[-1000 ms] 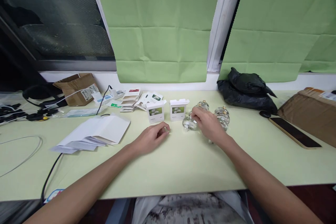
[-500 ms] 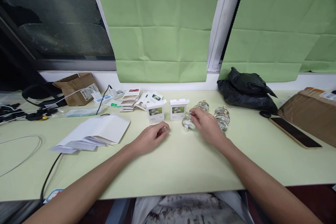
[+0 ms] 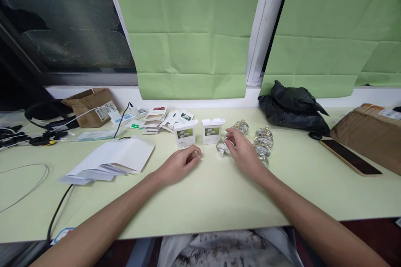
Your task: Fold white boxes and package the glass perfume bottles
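My left hand (image 3: 181, 163) rests on the table with its fingers curled in and nothing visible in them. Just beyond it stands a small white box (image 3: 185, 134) with a flower picture. A matching white box (image 3: 212, 131) is on its right, its top flap raised. My right hand (image 3: 243, 150) has its thumb and fingers closed about a clear round glass ornament (image 3: 223, 147) in the left row; the fingers partly hide the contact. Farther back in that row are glass ornaments with gold tops (image 3: 242, 125). A second row of glass ornaments (image 3: 263, 139) lies right of the hand.
White envelopes (image 3: 114, 158) lie at left, and printed packets (image 3: 156, 119) are stacked behind. An open cardboard box (image 3: 90, 108) and cables (image 3: 37, 135) sit at back left. To the right are a black plastic bag (image 3: 293, 110), a phone (image 3: 351, 157) and a brown parcel (image 3: 369, 135).
The view has shifted slightly. My right hand has moved a little toward me and to the left, still at the left glass row. My left hand stays in place.
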Action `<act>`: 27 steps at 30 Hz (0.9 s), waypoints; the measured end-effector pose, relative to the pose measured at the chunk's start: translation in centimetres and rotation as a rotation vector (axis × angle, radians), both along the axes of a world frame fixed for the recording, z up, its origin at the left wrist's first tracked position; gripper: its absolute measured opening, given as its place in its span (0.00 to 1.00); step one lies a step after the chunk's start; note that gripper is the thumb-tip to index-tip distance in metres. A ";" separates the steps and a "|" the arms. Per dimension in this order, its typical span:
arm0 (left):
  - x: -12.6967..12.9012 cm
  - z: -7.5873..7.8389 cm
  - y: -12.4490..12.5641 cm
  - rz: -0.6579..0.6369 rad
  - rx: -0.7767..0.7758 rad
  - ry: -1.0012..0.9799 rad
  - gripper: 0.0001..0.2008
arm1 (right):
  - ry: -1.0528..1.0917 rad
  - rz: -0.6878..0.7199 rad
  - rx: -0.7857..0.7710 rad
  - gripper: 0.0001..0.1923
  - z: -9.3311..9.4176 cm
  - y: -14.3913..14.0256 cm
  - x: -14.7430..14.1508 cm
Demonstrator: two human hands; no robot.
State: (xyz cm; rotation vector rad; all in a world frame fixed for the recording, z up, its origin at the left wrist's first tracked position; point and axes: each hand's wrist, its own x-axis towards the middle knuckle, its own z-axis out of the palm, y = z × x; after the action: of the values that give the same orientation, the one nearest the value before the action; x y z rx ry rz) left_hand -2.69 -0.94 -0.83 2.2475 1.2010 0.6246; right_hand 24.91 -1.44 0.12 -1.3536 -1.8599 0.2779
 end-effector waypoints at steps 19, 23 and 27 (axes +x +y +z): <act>-0.1 -0.1 0.1 -0.002 0.018 -0.013 0.14 | -0.022 0.018 0.075 0.26 0.2 -0.5 -0.1; 0.0 -0.2 0.1 -0.005 0.020 -0.018 0.14 | -0.076 0.033 -0.022 0.26 0.1 -0.3 0.0; 0.0 -0.2 0.1 0.004 0.011 -0.016 0.13 | -0.101 0.028 -0.063 0.25 0.2 -0.4 0.0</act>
State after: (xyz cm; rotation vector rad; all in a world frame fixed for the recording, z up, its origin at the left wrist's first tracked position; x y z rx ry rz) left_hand -2.68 -0.85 -1.01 2.2456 1.1971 0.6508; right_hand 24.89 -1.84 0.30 -1.4076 -1.9693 0.2895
